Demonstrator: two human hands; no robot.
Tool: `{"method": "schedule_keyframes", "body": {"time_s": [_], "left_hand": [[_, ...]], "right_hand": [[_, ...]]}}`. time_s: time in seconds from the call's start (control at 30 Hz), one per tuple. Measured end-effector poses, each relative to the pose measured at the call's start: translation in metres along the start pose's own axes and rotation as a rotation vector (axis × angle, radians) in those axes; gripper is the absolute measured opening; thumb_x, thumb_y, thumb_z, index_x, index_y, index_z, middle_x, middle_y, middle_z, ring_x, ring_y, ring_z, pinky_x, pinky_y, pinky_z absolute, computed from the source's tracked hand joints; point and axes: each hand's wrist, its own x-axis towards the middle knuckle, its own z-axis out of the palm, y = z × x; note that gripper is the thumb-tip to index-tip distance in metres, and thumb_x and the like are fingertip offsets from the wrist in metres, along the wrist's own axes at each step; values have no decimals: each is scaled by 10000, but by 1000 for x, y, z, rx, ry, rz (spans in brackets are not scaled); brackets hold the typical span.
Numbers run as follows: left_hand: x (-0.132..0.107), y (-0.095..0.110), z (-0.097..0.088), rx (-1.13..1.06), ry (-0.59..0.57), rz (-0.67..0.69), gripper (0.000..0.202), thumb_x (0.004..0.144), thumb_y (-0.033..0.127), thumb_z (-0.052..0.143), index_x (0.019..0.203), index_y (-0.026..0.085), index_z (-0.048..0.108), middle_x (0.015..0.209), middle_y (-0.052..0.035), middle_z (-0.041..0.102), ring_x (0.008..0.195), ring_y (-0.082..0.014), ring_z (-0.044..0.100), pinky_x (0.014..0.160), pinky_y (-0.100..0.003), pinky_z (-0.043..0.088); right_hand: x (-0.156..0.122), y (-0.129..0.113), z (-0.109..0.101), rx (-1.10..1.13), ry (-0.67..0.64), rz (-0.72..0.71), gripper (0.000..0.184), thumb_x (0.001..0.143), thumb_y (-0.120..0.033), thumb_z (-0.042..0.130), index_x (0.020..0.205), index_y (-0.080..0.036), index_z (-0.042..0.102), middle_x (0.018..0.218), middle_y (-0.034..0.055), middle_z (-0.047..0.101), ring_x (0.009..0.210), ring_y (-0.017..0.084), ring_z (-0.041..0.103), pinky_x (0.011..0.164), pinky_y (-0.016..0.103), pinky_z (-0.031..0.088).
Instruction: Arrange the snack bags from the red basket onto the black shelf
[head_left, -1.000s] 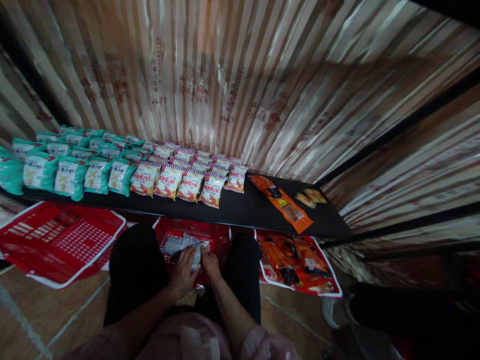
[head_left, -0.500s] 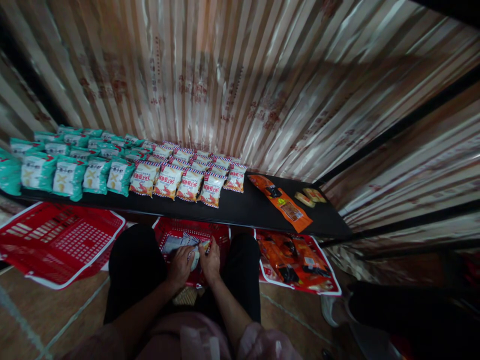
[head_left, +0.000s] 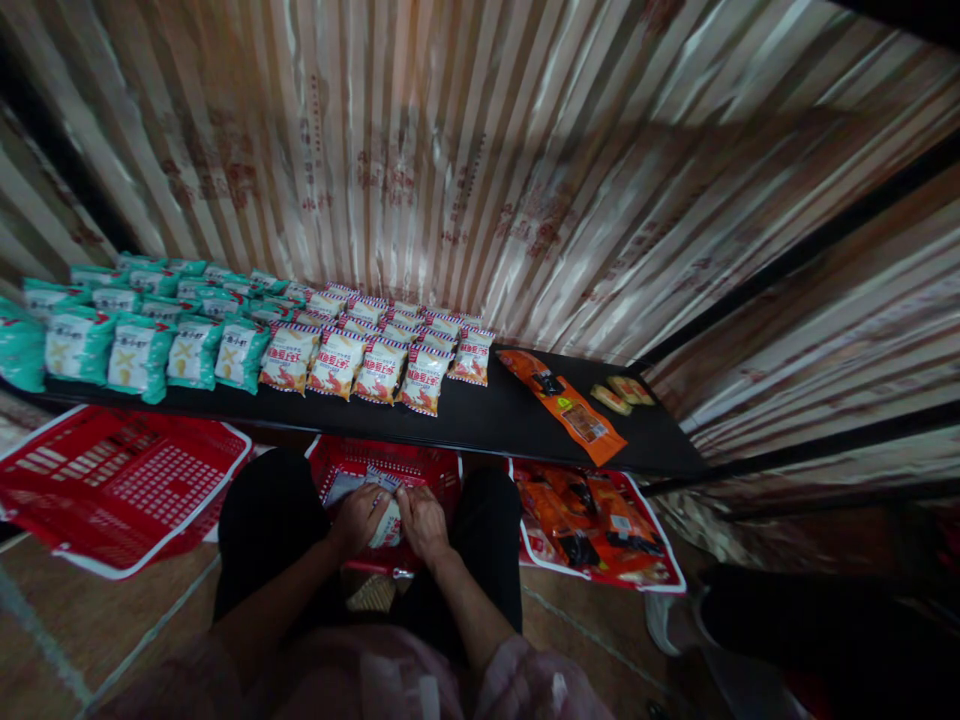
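Note:
Low between my knees, my left hand [head_left: 358, 523] and my right hand [head_left: 424, 524] come together over the middle red basket [head_left: 442, 462]. Their fingers close on the top of a white snack bag [head_left: 388, 529] with red print, which hangs between them. More bags [head_left: 343, 486] lie in the basket under and beyond my left hand. On the black shelf [head_left: 480, 428] ahead stand rows of similar white-and-orange snack bags [head_left: 379, 368] with striped tops.
Teal snack bags [head_left: 141, 354] fill the shelf's left end. An orange packet [head_left: 574, 412] and small wrapped snacks [head_left: 622, 393] lie to the right. Red baskets flank my legs: one on the left [head_left: 176, 480], one on the right holding orange packets [head_left: 622, 520]. Another person's shoe [head_left: 664, 625] is at lower right.
My right hand has turned flatter and moved in against my left hand. The snack bag has swung down, with its printed face now showing between my hands.

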Motion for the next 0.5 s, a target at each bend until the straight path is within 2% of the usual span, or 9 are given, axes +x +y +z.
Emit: {"method": "schedule_keyframes", "body": {"time_s": [0.13, 0.27, 0.5], "left_hand": [[8, 2, -7, -11, -41, 47, 419, 921, 313, 207, 713, 187, 549, 701, -73, 607, 702, -175, 574, 699, -336, 478], [15, 2, -12, -20, -71, 55, 424, 917, 329, 205, 691, 195, 538, 692, -70, 604, 706, -174, 570, 703, -319, 465], [22, 5, -18, -119, -144, -87, 424, 895, 411, 253, 663, 203, 540, 669, -52, 606, 669, -165, 550, 654, -283, 424]], "right_hand": [[-3, 0, -4, 43, -11, -22, 482, 948, -313, 203, 826, -168, 646, 846, 98, 682, 824, 172, 607, 776, 241, 389], [-6, -4, -8, 7, -18, -20, 469, 945, -305, 206, 780, -186, 629, 808, 82, 682, 772, 163, 614, 725, 232, 379], [-5, -6, -5, -24, 37, 82, 481, 944, -354, 217, 790, -185, 640, 794, 96, 689, 741, 174, 633, 669, 237, 379]]}}
